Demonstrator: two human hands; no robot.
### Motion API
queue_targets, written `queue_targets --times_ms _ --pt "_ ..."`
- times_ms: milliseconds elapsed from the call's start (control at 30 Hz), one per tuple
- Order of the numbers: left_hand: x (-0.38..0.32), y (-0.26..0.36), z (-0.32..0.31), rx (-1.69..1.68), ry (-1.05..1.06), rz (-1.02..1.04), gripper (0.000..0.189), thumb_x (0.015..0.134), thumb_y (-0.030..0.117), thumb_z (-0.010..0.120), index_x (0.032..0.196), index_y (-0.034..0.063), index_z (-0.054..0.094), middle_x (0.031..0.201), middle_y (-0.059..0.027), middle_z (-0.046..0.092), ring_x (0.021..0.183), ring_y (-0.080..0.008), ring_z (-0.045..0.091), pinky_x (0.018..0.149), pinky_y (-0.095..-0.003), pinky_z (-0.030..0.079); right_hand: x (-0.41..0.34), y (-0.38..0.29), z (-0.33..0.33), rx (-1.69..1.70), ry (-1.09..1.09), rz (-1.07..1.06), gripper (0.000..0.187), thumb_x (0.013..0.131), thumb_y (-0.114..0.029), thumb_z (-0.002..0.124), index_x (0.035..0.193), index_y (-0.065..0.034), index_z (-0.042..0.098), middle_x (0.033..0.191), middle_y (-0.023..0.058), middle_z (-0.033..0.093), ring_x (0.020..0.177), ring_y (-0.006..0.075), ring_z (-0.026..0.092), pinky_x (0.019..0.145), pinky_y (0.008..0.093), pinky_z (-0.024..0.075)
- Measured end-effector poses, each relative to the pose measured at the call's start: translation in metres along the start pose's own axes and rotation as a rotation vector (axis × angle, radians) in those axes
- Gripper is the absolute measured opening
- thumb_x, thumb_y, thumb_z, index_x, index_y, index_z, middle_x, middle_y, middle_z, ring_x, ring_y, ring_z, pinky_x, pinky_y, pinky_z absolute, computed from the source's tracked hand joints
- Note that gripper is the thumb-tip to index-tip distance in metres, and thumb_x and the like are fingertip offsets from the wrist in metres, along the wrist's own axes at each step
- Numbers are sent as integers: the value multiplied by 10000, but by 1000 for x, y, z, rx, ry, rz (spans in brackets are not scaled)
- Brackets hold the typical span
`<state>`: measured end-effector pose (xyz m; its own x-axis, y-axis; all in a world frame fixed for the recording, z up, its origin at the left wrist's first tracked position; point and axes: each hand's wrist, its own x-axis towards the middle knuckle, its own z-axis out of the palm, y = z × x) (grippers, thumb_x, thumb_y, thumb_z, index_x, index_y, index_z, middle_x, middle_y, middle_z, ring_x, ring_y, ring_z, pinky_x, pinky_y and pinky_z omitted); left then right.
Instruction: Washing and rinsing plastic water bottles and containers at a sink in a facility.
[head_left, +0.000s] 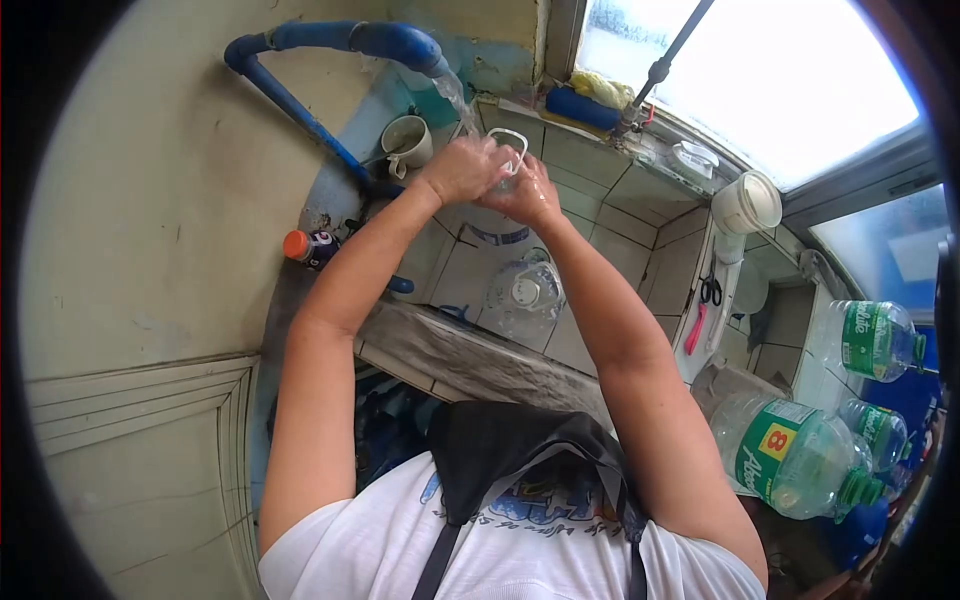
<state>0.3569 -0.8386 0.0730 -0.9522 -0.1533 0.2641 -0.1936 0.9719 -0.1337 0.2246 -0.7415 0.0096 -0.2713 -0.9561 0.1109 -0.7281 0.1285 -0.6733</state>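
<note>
Water pours from a blue pipe spout (431, 61) over both hands at the top middle. My left hand (469, 169) is wet and bent over a small clear plastic item with a white rim (508, 139). Against its other side, my right hand (529, 191) cups the same item from below, and the fingers of both hands partly hide it. Below the hands, in the tiled basin, stand a large clear plastic bottle (544, 296) with a white cap and another container, partly covered by the hands.
A white mug (409, 142) stands beside the pipe, and an orange-capped bottle (298, 245) lies by the left wall. Black-handled scissors (710, 291), a pink-handled tool (697, 328) and a white tub (746, 202) rest on the right ledge. Large green-labelled bottles (795, 450) are farther right.
</note>
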Motion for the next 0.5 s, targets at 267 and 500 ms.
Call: queue_targets --times_ms 267,500 --pt "25 18 20 164 22 -240 255 939 355 501 927 102 536 649 -108 663 569 -292 674 500 -431 528 3 -11 -3 -61 -58 164 963 598 -514 839 1418 -225 424 1433 103 423 1326 357 394 1046 507 411" --pt "61 41 1 77 -203 -752 325 936 295 476 991 1 602 824 -193 711 766 -317 721 633 -428 566 3 -3 13 -2 4 281 980 640 -521 817 1462 -249 358 1504 84 324 1355 390 329 1014 599 402"
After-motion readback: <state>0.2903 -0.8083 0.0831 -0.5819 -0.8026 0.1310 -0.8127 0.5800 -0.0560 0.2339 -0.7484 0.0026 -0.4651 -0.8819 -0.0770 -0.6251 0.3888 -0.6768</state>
